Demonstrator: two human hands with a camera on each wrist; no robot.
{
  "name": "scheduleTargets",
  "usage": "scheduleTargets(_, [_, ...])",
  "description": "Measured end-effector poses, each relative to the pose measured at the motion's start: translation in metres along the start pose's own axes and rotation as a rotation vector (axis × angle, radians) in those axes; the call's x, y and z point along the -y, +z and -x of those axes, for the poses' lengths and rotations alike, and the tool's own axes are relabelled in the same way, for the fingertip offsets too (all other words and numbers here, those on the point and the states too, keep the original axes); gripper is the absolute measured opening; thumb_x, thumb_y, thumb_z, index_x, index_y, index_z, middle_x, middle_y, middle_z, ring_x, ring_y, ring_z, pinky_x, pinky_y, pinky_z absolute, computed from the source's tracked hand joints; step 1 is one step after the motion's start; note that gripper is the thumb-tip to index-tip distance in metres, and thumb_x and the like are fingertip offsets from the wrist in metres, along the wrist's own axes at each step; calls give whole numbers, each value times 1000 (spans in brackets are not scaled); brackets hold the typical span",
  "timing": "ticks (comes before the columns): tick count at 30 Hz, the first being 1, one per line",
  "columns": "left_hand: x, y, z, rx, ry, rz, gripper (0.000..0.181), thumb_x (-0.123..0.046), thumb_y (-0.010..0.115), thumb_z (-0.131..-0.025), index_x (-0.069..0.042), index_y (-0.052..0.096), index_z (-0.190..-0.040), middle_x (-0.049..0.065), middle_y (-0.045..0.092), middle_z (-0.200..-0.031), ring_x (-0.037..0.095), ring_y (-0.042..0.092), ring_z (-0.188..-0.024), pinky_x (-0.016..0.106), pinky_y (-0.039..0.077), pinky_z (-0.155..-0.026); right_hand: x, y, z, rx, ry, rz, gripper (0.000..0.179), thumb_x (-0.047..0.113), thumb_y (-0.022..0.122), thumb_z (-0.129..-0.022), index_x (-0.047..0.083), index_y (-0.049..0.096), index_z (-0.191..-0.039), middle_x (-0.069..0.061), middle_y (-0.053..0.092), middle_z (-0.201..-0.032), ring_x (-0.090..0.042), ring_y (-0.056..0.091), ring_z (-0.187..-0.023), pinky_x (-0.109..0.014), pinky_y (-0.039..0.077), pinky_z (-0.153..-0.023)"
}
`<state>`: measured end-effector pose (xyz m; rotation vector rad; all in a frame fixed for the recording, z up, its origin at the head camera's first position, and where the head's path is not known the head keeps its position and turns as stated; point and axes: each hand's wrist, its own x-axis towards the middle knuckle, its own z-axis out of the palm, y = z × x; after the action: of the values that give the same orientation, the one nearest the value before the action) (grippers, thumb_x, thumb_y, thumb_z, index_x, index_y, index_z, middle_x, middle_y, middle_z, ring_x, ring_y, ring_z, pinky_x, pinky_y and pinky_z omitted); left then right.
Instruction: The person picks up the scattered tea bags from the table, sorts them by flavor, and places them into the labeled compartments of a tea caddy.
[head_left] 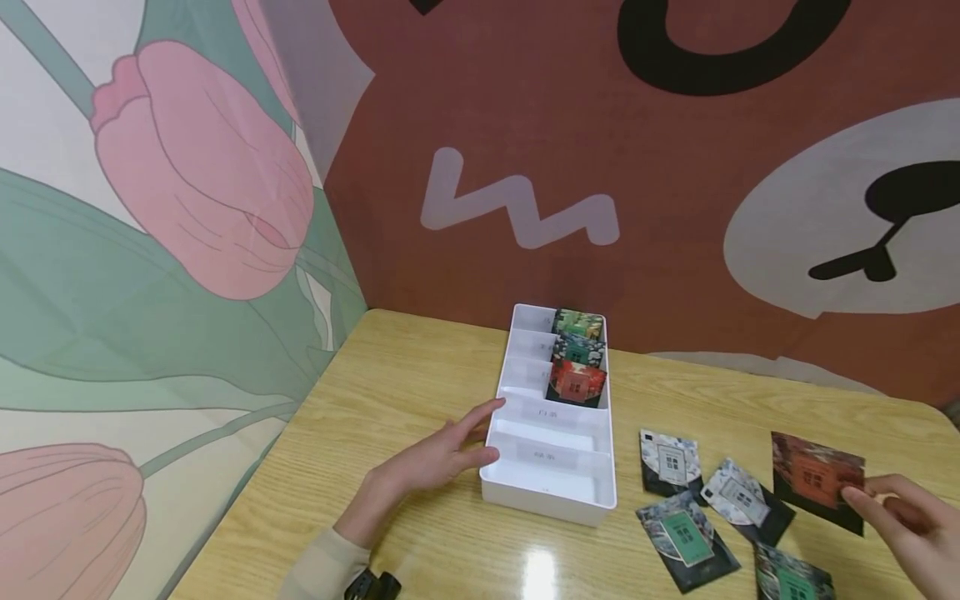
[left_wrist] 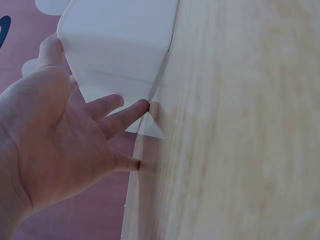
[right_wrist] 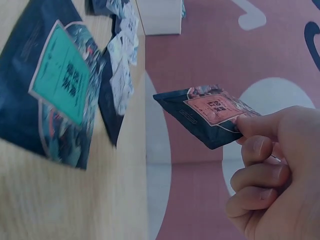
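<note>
A: Left hand first. What am I logging?

B: From my remote seat I see the left hand [head_left: 431,458] with fingers extended and spread, touching the left side of the white tray [head_left: 551,508]. Thumb sits at the rim. No grip.

A: Right hand?

B: Right hand [head_left: 918,525] pinches a red-labelled packet [head_left: 817,479] between thumb and curled fingers, at the packet's right edge. I see it tilted and held up off the table [head_left: 420,367], right of the tray.

A: Tray contents?

B: I count five compartments. Far one has a green-yellow packet [head_left: 577,322], next a teal packet [head_left: 577,350], third from the far end a second red packet [head_left: 576,385]. All lean at the right side.

A: Loose ones?

B: Right of the tray, near the held one: an upper white-labelled packet [head_left: 670,462], a lower white-labelled packet [head_left: 746,504], a green-labelled packet [head_left: 688,542], and another green-labelled packet [head_left: 795,575] cut off by the head view's bottom edge. Close together; I can't tell which edges touch.

A: Background?

B: Printed wall [head_left: 525,275] behind the table, brown with a pale zigzag; pink tulip print [head_left: 210,167] on the left. Beige sleeve [head_left: 322,567] on the left arm.
</note>
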<state>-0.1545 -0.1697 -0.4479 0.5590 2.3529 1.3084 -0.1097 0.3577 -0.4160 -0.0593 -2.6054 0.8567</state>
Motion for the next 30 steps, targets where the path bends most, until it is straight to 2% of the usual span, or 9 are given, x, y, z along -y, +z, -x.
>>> scheduleTargets(4, [0,0,0,0,-1,-9,66,-48,52,-101,-53,11,-153,-2,42,-155,13,38,-144,60,-6,-121,14,2,-3,22,-20,73,21,12,60,-100,11,64,-80,-1,28,-47,-15,23,-39,-31,19,-42])
scheduleTargets(5, [0,0,0,0,-3,-9,66,-48,52,-101,-53,12,-153,-2,42,-155,13,38,-144,60,-6,-121,18,2,-4,28,-20,89,20,13,59,-100,4,64,-83,-1,28,-48,-15,23,-40,-31,18,-42])
scheduleTargets(7, [0,0,0,2,-4,-11,66,-47,52,-101,-53,12,-153,-2,42,-155,13,38,-144,60,-5,-121,25,2,-7,46,-11,138,23,17,59,-101,-1,66,-89,-2,30,-48,-15,24,-41,-30,18,-43])
scheduleTargets(12, [1,0,0,6,0,0,66,-48,52,-101,-52,12,-154,-1,42,-155,14,39,-144,60,-4,-121,43,1,-14,117,29,225,34,29,55,-103,-3,68,-102,-3,35,-51,-15,28,-45,-29,20,-48])
scheduleTargets(17, [1,1,0,9,6,20,66,-48,52,-101,-50,12,-154,0,41,-156,17,39,-144,61,-2,-121,57,2,-20,131,-6,242,39,35,57,-102,-2,69,-104,-3,39,-53,-13,29,-47,-28,21,-52])
scheduleTargets(19, [1,1,0,10,14,21,66,-47,52,-101,-50,13,-154,0,42,-156,16,39,-144,61,-1,-122,62,3,-24,135,-1,234,42,37,58,-101,-3,70,-105,-5,49,-57,-9,33,-48,-27,23,-50])
scheduleTargets(23, [3,0,-1,9,34,28,67,-45,53,-101,-48,13,-155,0,43,-155,15,39,-144,57,1,-123,72,7,-32,160,24,207,46,39,61,-99,-5,72,-106,-20,69,-78,-6,46,-55,-27,35,-49])
scheduleTargets(26, [4,0,-1,6,45,30,67,-46,53,-101,-47,14,-155,0,44,-154,14,40,-143,58,1,-123,79,12,-37,178,19,179,48,41,63,-97,-5,73,-107,-28,71,-95,-4,52,-60,-28,40,-50])
scheduleTargets(30, [6,0,-3,7,50,29,67,-47,53,-101,-47,14,-155,-1,44,-154,14,40,-143,60,-4,-122,88,19,-40,206,-18,137,48,43,63,-97,-2,74,-110,-25,73,-96,2,51,-58,-26,39,-49])
